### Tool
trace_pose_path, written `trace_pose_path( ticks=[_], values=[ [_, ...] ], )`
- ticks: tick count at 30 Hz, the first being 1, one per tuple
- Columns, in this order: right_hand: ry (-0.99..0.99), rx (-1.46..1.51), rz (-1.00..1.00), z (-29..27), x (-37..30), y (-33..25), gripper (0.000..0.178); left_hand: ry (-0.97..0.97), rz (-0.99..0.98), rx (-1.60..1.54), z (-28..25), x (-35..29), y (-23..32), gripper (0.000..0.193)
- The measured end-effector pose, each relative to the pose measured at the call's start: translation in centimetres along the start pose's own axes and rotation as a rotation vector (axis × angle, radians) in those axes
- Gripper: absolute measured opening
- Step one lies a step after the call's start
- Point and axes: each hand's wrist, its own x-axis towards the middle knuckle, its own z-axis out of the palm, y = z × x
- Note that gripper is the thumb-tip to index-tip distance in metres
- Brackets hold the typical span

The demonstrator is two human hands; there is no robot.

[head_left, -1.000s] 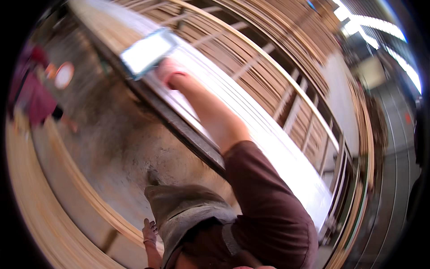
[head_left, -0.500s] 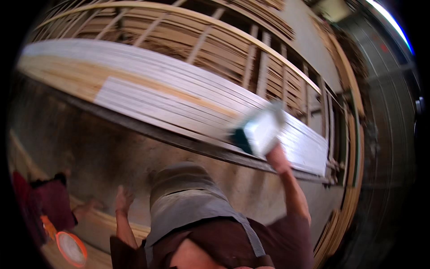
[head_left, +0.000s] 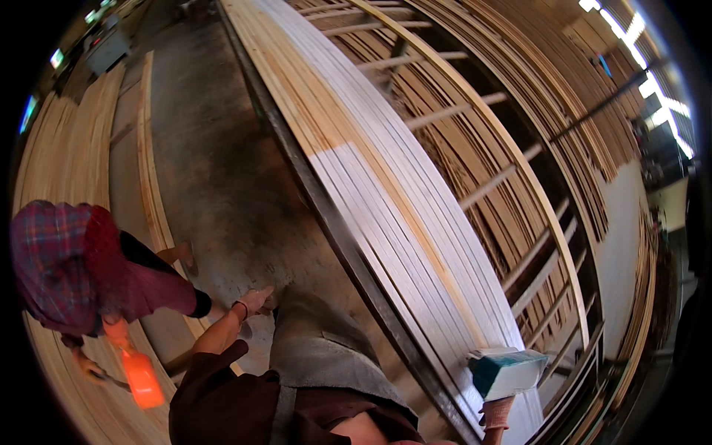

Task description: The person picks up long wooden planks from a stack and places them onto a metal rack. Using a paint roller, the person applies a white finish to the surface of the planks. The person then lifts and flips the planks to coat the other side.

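My right hand (head_left: 497,411) grips a white and teal box-shaped container (head_left: 508,373) at the lower right. It is held over the near end of a long row of narrow boards (head_left: 386,200). Most of these boards have a white coat, while a strip and the far left part show bare yellow wood. What is inside the container cannot be made out. My left hand (head_left: 256,300), with a band at the wrist, hangs beside my grey apron (head_left: 326,356). Its fingers are stretched out, and it holds nothing.
A dark metal rail (head_left: 326,215) edges the row on my side. Beyond it stands a wooden rack (head_left: 437,115) with stacked boards. At left a person in a plaid shirt (head_left: 55,259) bends near an orange container (head_left: 142,380). More planks (head_left: 74,148) lie behind.
My view has swung to the left, so the boards run steeply away. The white and teal container now appears lower and further right, still in my right hand. More of the other person shows.
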Motion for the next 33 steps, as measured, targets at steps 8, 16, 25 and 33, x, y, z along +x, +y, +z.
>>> trace_pose_path(
  ticks=[8,16,25,33],
  values=[
    [-0.077,-0.372,-0.678,-12.1,16.8,-34.6,0.056,0.084,0.409,0.209,-10.5,5.0,0.5,0.078],
    [0.229,-0.48,-1.055,-15.8,33.6,-73.5,0.055,0.135,0.132,-0.381,-25.5,6.0,9.4,0.06],
    [0.336,-0.653,-1.225,-24.0,51.0,-120.1,0.043,0.195,0.179,-0.603,-40.6,10.2,24.3,0.075],
    [0.093,0.297,-0.9,-30.9,59.8,-155.9,0.042,0.15,0.541,-0.334,-59.4,18.8,42.2,0.062]
  ],
)
